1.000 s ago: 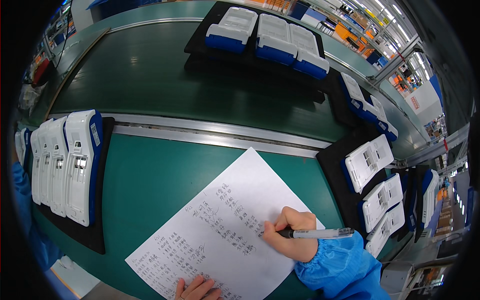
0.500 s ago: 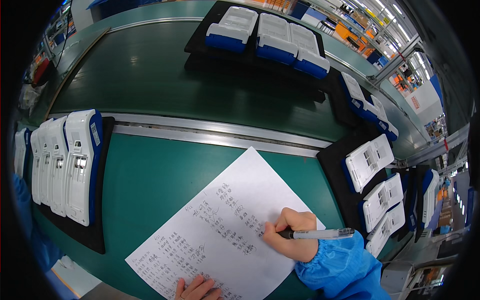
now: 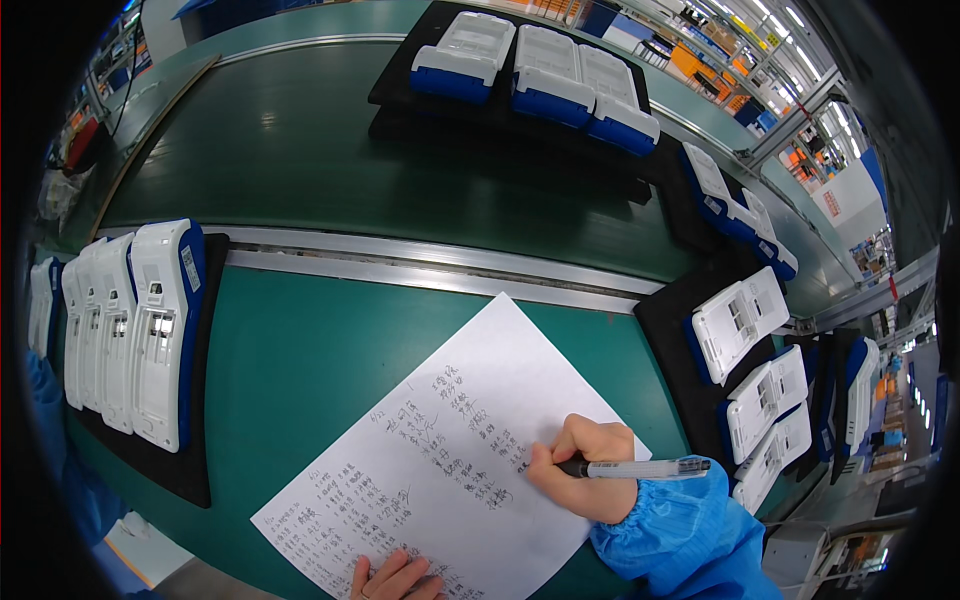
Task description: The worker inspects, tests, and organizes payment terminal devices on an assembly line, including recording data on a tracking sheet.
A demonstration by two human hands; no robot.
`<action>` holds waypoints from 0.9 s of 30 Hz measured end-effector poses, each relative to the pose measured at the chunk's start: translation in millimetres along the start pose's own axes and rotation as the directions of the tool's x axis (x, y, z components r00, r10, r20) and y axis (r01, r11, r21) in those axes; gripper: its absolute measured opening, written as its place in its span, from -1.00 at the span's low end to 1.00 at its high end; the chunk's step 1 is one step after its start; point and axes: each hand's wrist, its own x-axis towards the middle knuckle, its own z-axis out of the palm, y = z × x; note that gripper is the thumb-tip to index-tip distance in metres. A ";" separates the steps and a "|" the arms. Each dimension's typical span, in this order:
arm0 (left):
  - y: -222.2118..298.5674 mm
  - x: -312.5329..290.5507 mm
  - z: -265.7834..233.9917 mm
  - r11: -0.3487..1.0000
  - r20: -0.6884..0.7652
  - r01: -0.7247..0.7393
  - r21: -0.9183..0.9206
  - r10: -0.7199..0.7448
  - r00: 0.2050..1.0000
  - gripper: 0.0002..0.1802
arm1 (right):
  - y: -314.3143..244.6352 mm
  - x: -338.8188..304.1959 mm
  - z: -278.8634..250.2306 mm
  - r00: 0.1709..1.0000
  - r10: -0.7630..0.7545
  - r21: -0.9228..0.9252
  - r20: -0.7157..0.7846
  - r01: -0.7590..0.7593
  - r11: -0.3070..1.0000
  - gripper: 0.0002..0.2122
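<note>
A white sheet of paper [image 3: 440, 440] lies slanted on the green work surface, covered in part with columns of handwriting. My right hand [image 3: 585, 465], in a blue sleeve, grips a pen [image 3: 640, 468] with a dark grip and a clear barrel. The pen's tip is hidden by my fingers, close to the writing on the sheet's right side. At the lower edge my left hand [image 3: 398, 578] rests on the paper with its fingers stretched out and a ring on one finger; the rest of that hand is out of frame.
White-and-blue plastic devices stand on a black mat [image 3: 195, 470] at left; others lie on a black mat [image 3: 660, 310] at right. More sit on a black tray [image 3: 385, 90] over the dark green conveyor belt [image 3: 290, 160]. A metal rail [image 3: 430, 265] separates belt and table. Another person's blue sleeve [image 3: 65, 470] shows at left.
</note>
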 end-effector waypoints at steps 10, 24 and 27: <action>0.2 0.5 0.4 1.000 -0.001 0.002 -0.006 -0.002 1.000 -0.84 | 8.5 1.2 -4.2 1.000 0.013 0.072 -0.005 -0.012 0.997 -0.72; 0.5 1.1 0.4 1.000 0.001 0.007 -0.001 -0.007 1.000 -0.85 | 7.6 2.3 -2.8 1.000 -0.030 0.020 0.004 0.030 0.999 -0.71; 0.5 0.5 0.5 1.000 0.003 0.008 -0.001 -0.008 1.000 -0.85 | 8.5 2.1 -2.5 0.999 -0.034 0.002 0.005 0.034 0.999 -0.71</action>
